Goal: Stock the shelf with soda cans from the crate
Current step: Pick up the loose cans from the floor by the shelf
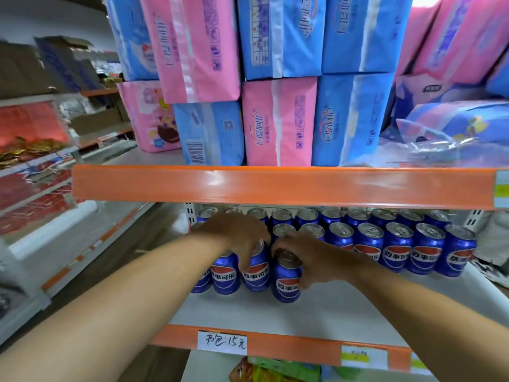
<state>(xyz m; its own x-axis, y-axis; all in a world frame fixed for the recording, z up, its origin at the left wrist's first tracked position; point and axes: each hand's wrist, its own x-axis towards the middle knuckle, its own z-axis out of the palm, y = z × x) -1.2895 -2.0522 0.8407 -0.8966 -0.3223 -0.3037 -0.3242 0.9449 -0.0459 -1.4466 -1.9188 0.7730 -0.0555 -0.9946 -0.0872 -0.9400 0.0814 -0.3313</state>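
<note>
Blue soda cans with a red, white and blue logo stand in rows on the white middle shelf (325,310). My left hand (237,235) reaches over the left end of the rows, its fingers curled down round the top of one can (257,274). My right hand (316,257) grips the frontmost can (286,282), which stands a little ahead of the others. More cans (396,249) fill the rows to the right and behind. The crate is out of view.
An orange shelf lip (275,186) hangs just above the cans, with pink and blue packs (278,122) stacked on top. A lower orange lip (275,346) carries a handwritten price tag (221,342). Another shelving unit (41,188) stands to the left across an aisle.
</note>
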